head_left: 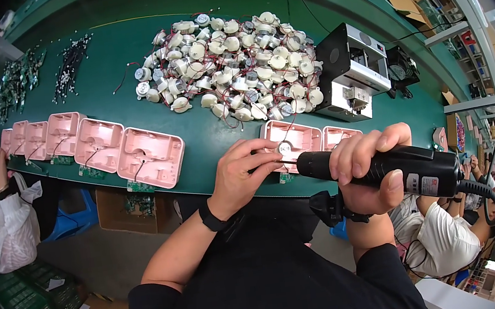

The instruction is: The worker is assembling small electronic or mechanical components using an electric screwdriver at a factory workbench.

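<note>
My right hand is wrapped round a corded black electric screwdriver, which lies nearly level with its bit pointing left. The bit's tip reaches the fingers of my left hand, which are pinched together; whatever small thing they hold is hidden. Just beyond those fingertips is a small round motor with a pale face. It sits at the near side of an open pink plastic housing. A green circuit board shows at the housing's near edge, partly covered by the screwdriver.
A big heap of white motors with red and black wires covers the table's middle. Several pink housings line the front edge at left. A black-and-silver machine stands right of the heap. Co-workers sit on both sides.
</note>
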Tool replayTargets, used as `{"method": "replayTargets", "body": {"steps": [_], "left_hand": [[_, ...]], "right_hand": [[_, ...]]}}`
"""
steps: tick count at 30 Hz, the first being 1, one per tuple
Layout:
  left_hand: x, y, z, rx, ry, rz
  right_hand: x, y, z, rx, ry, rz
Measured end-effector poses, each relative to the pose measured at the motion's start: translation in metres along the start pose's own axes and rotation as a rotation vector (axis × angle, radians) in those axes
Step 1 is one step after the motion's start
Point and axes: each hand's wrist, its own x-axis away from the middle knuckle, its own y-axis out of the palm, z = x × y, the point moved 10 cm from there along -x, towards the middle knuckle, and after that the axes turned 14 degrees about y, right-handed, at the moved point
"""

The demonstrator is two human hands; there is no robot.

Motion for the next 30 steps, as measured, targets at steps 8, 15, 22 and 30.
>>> {"method": "replayTargets", "body": {"steps": [8, 15, 22, 30], "left_hand": [[0.005, 0.001, 0.007, -0.116, 0.094, -0.008], [0.003, -0.005, 0.004, -0.312, -0.017, 0.073], [0.022, 0.009, -0.025, -0.197, -0.189, 0.030], [0.021, 0.017, -0.032, -0.058, -0.317, -0.010]], "right_hand": [[-0.004, 0.013, 0.006, 0.042, 0.022, -0.088], [-0.006, 0.010, 0.036, 0.109, -0.004, -0.109], [-0.009, 0.005, 0.061, 0.141, 0.051, -0.088], [-0.015, -0.002, 0.075, 0.140, 0.044, -0.084]]}}
